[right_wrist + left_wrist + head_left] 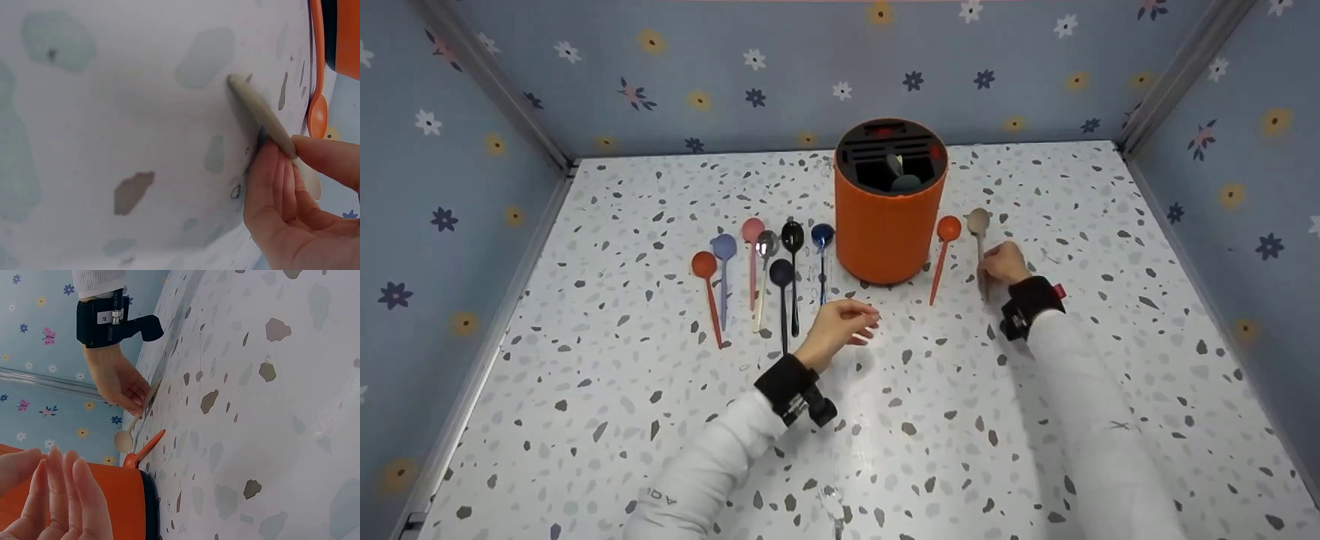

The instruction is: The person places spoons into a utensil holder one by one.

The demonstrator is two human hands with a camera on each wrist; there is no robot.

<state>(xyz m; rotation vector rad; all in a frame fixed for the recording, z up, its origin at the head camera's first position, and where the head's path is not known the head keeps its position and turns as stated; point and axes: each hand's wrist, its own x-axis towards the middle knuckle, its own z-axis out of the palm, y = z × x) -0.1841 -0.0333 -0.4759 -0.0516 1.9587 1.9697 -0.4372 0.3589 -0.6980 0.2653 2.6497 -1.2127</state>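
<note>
My right hand [1006,262] pinches the handle of a beige spoon [978,222], right of the orange holder [885,232]. In the right wrist view the thumb and fingers of my right hand [298,197] grip the beige handle [259,109] partway along. My left hand [840,330] hovers in front of the holder with nothing in it, its fingers loosely bent. The left wrist view shows my left hand [62,500] with fingers extended beside the orange wall. An orange-red spoon [949,228] lies between the holder and the beige spoon. Two spoon heads show inside the holder's opening.
Left of the holder lie several spoons: a red one [704,264], a lavender one [724,246], a pink one [753,229], a silver one [767,244], black and blue ones. A clear object [832,506] lies at the front. Flowered panels [795,75] surround the speckled table [607,450].
</note>
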